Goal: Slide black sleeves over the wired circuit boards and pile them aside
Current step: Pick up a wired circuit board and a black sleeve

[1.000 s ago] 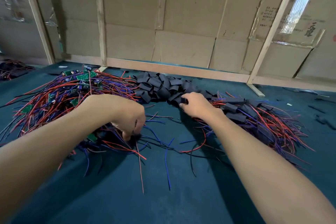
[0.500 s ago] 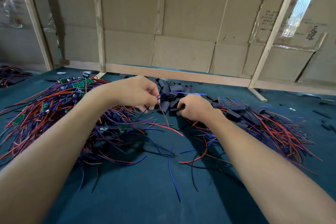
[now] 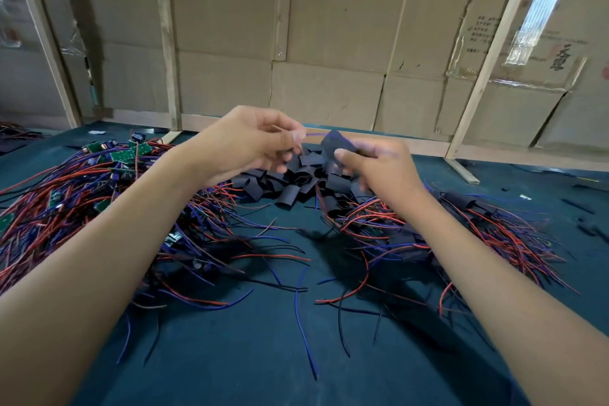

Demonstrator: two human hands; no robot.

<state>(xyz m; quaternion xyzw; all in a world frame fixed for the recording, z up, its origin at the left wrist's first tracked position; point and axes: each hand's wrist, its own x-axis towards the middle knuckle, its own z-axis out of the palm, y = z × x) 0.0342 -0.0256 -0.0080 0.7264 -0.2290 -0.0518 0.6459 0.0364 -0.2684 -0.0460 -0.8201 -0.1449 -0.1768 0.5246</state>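
- short flat black tubular sleeve (image 3: 333, 141) is up in the air above the heap of loose black sleeves (image 3: 290, 181), pinched at its lower edge by the right hand (image 3: 379, 171); thumb on the near face, the other fingers are blurred behind it, so exactly how they lie i cannot tell.
- left hand (image 3: 244, 145) just beside it, thumb and forefinger pressed together on thin purple wire (image 3: 313, 134) whose free end points at the sleeve's mouth; remaining fingers curled loosely under. whether a circuit board hangs below that hand is hidden by the palm.
- step in hand, as i read it: threading the wire leads into the sleeve before the board follows.
- to do it well: squeeze the flat sleeve's edges so the mouth opens round (it lies collapsed otherwise), keep the leads bunched and gripped close to their tips so they do not buckle, feed straight along the tube's axis.
- a stray lead left outside would likely jam the board at the mouth.
- tangle of bare green boards with red and purple wires (image 3: 82, 188) lies to the left on the dark teal felt tabletop (image 3: 263, 356); the sleeved pile (image 3: 468, 224) sits to the right, under the right forearm, which is where this one should go.
- cardboard wall with wooden battens (image 3: 329, 26) behind.
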